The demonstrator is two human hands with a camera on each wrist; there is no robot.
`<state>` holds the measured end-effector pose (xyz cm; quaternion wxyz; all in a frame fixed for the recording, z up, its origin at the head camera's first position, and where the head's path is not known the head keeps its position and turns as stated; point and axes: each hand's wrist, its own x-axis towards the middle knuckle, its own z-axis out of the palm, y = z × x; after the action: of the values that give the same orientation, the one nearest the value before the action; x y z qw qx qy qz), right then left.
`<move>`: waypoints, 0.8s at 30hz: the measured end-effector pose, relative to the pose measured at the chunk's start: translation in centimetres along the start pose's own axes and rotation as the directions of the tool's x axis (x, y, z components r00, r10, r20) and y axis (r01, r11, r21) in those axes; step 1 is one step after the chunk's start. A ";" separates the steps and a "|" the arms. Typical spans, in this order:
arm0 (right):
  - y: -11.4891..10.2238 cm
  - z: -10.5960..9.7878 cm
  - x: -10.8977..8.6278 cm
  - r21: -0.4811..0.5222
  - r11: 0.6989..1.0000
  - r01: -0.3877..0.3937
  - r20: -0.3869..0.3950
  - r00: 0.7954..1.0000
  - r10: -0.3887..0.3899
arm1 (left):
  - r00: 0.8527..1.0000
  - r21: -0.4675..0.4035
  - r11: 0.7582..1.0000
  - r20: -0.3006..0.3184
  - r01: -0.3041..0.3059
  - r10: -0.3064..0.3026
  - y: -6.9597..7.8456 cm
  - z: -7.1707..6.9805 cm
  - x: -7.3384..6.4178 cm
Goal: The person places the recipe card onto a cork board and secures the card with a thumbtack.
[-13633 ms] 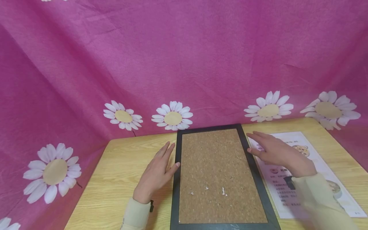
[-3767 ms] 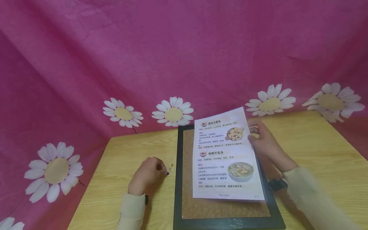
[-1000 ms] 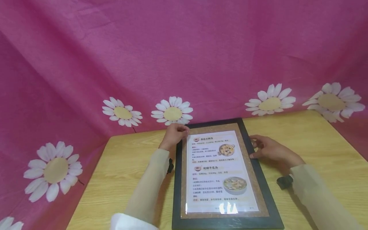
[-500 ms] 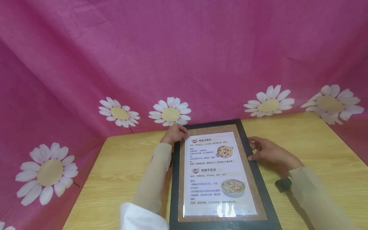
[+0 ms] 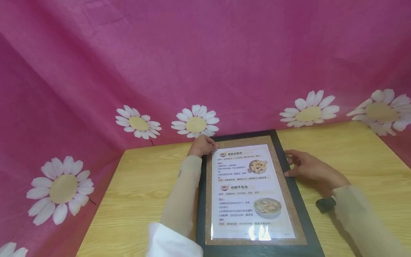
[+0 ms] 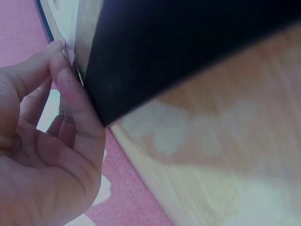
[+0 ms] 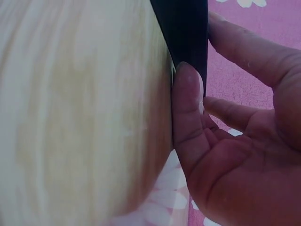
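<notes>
A recipe sheet in glossy plastic, with two soup pictures, lies flat on a cork board with a black frame. At the sheet's top-left corner, my left hand pinches thumb and index finger together on what looks like a push pin, mostly hidden by the fingertips. The left wrist view shows that pinch beside the frame's far corner, the other fingers curled. My right hand rests its thumb and fingertips against the frame's right edge; in the right wrist view the thumb lies along the frame's side.
A wood-grain table carries the board and shows on both sides of it. Close behind hangs a magenta curtain with large white daisies. My left forearm, in a beige sleeve, crosses the table left of the board.
Several seconds ago my right hand held the sheet over the board and my left hand was at small coloured things on the table. The last second shows only a slight view shift.
</notes>
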<state>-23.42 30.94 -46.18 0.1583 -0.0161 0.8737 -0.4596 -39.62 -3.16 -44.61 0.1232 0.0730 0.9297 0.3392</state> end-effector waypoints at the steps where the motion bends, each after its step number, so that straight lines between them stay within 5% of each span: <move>1: 0.1 -0.1 0.0 -0.008 1.000 0.001 -0.004 1.000 -0.001 | 1.000 0.000 1.000 0.006 0.008 -0.008 0.1 0.0 0.2; 9: 0.4 -0.5 -0.3 0.018 1.000 -0.023 -0.005 1.000 0.024 | 0.999 -0.016 0.999 -0.025 0.041 -0.041 1.4 0.6 0.5; 17: 0.5 -0.2 -0.2 0.011 1.000 -0.016 0.003 1.000 0.016 | 0.998 -0.071 0.995 -0.020 0.066 -0.067 0.5 0.7 -0.2; 24: 0.0 0.0 0.1 0.004 0.999 -0.049 0.011 0.999 0.049 | 0.998 -0.022 0.998 -0.027 0.056 -0.057 0.7 0.3 0.2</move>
<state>-23.57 30.95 -46.20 0.1741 0.0032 0.8720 -0.4575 -39.65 -2.41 -44.46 0.1205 0.0407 0.9295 0.3463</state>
